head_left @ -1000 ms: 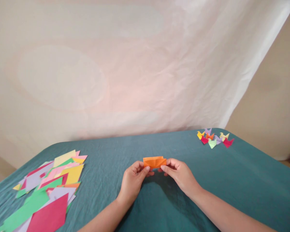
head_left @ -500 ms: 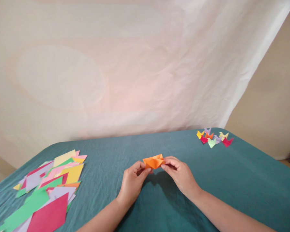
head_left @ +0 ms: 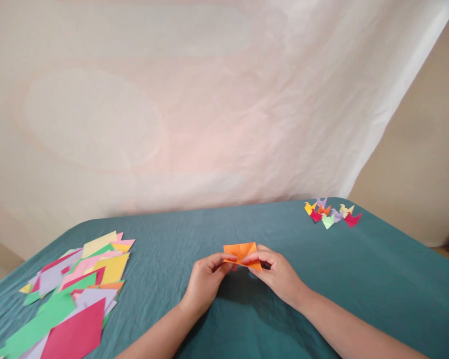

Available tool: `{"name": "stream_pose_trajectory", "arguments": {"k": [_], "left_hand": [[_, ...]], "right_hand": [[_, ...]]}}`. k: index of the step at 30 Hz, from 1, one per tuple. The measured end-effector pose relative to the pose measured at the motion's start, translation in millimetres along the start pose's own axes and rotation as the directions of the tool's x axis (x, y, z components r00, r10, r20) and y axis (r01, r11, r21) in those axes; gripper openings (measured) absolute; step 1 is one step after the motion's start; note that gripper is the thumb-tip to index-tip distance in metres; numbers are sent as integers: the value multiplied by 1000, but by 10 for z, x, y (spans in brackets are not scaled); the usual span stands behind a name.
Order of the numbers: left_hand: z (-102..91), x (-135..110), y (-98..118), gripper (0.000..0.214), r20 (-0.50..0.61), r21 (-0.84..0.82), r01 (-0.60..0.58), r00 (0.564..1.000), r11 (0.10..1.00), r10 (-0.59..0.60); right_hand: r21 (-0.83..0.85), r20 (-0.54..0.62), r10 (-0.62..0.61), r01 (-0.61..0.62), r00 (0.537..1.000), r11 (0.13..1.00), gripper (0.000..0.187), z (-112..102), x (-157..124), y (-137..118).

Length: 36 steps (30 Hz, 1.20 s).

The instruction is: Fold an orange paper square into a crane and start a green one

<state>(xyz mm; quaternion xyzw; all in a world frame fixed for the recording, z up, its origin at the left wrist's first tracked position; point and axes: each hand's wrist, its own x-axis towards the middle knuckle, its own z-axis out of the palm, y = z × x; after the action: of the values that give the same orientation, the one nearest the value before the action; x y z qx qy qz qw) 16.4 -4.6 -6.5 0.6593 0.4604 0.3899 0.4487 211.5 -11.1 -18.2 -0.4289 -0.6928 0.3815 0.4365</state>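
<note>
Orange paper [head_left: 241, 248], creased and partly folded, is the item in hand in the head view. It is held up over the middle of the table [head_left: 172, 237], between the two hands, with shadow on the green cloth below. Left hand [head_left: 206, 276]: thumb and fingers pinching the paper at its left side. Right hand [head_left: 282, 274]: pinching the right side, forefinger laid across the inner face, thumb beneath. The hands are near each other; fingertips partly hidden by the folds. Along the table's left edge, loose sheets [head_left: 77, 329] lie overlapped, in green, red, lilac, yellow, pink and orange. Near the far right corner stands a cluster of small folded birds [head_left: 327, 222], mixed colours.
</note>
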Motion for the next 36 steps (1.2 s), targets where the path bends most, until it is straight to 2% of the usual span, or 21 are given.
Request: {"name": "stream_pose_trajectory", "arguments": {"k": [7, 12, 17, 21, 25, 28, 30, 34, 36], "left_hand": [[-19, 1, -42, 19, -28, 67, -17, 999, 998, 19], [-8, 7, -41, 19, 20, -26, 5, 1000, 1000, -4], [-4, 21, -35, 19, 33, -67, 4, 999, 998, -2], [-51, 36, -44, 19, 61, -83, -26, 998, 996, 31], [-113, 31, -13, 15, 139, 61, -89, 987, 994, 79], [-119, 14, 42, 16, 220, 135, -137, 970, 981, 105], [-107, -2, 81, 16, 213, 151, -176, 967, 973, 141], [-93, -41, 149, 47, 89, 309, -275, 961, 910, 261], [-91, -66, 170, 51, 116, 432, -313, 949, 846, 293]], "right_hand": [[50, 15, -6, 5, 1000, 999, 9, 21, -6, 10], [64, 31, -2, 0, 1000, 998, 14, 0, 1, 8], [75, 4, 53, -53, 999, 996, 20, -17, 23, 50], [215, -39, 79, -69, 996, 974, 22, -77, 44, 51], [290, 12, 117, -115, 993, 950, 22, -138, 27, -15], [215, 84, 99, -115, 992, 970, 27, -94, 0, -35], [167, 105, 106, -123, 989, 978, 26, -35, -11, -20], [66, 0, 102, -102, 995, 993, 19, 31, -7, 20], [9, -49, 79, -78, 996, 997, 17, 21, -3, 25]]}}
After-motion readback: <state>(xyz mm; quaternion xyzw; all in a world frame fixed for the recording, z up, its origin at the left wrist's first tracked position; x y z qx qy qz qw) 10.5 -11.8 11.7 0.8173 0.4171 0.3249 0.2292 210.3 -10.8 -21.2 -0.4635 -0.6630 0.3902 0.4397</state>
